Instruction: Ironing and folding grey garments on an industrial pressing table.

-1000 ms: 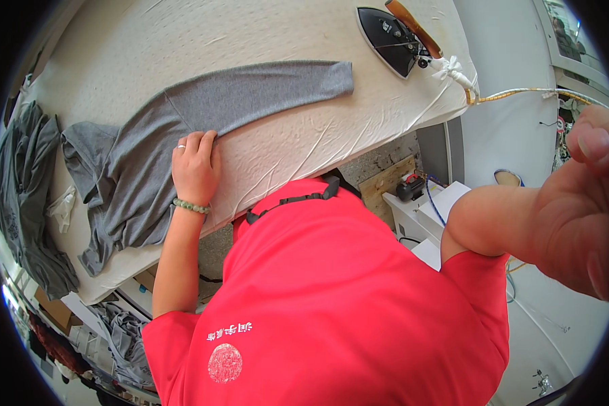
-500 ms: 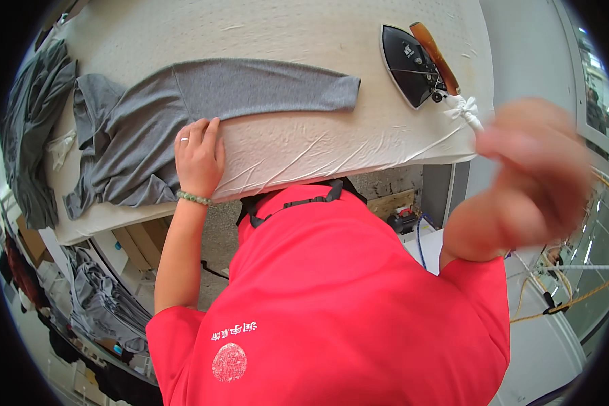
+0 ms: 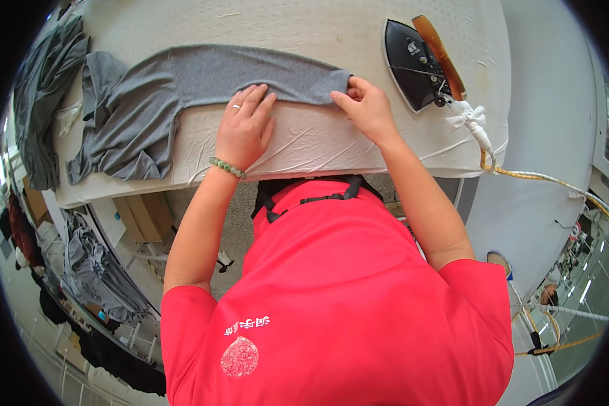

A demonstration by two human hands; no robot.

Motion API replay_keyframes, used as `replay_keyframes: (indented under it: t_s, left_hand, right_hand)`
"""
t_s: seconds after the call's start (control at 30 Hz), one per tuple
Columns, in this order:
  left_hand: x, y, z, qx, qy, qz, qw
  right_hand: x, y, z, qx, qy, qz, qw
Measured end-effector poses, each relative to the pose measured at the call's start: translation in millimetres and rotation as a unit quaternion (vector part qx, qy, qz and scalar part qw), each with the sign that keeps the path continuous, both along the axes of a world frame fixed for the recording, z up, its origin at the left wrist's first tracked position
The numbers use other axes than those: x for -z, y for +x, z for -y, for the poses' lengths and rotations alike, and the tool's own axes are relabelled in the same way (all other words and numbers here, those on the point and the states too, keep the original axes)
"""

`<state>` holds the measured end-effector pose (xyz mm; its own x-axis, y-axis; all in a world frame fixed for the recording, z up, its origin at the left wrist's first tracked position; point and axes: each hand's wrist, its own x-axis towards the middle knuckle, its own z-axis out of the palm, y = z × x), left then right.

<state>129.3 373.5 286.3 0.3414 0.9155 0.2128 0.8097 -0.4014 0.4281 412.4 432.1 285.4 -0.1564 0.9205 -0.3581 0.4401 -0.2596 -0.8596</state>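
A grey long-sleeved garment point(image 3: 132, 118) lies on a padded, cream-covered ironing table, its sleeve point(image 3: 230, 68) stretched out to the right. My left hand point(image 3: 245, 128) rests with outstretched fingers on the near edge of that sleeve, about halfway along. At the cuff, my right hand point(image 3: 367, 108) pinches the fabric between thumb and fingers; the fingertips are partly behind the cloth. Right of this hand an iron point(image 3: 416, 68) with a dark soleplate and brown handle lies on its side, touched by neither hand.
White wrapping and a cord point(image 3: 541, 177) run from the iron over the right edge of the ironing table point(image 3: 304, 139). A darker grey garment point(image 3: 47, 101) is heaped at the far left. Below left, grey clothes point(image 3: 101, 271) hang beside a cardboard box point(image 3: 144, 216).
My right hand has come from the raised right side to the cuff and taken hold of it. My left hand has slid right along the sleeve, whose near edge now bunches slightly.
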Motion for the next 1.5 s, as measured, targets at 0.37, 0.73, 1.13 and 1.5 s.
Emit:
replay_keyframes:
  t_s: [0.37, 0.73, 1.13, 1.5]
  left_hand:
    - [9, 18, -4, -0.019, 0.044, -0.037, 0.998]
    - [6, 88, 1, 0.044, 0.007, 0.049, 0.998]
    - [11, 92, 11, 0.034, 0.011, 0.030, 0.999]
    - [15, 94, 3, 0.028, 0.015, 0.027, 0.999]
  right_hand:
    - [11, 11, 3, -0.035, 0.041, 0.042, 0.998]
    - [-29, 1, 5, -0.119, 0.459, 0.233, 0.849]
    - [-72, 98, -67, -0.027, 0.405, 0.496, 0.768]
    - [-116, 58, -87, -0.128, -0.004, 0.383, 0.915]
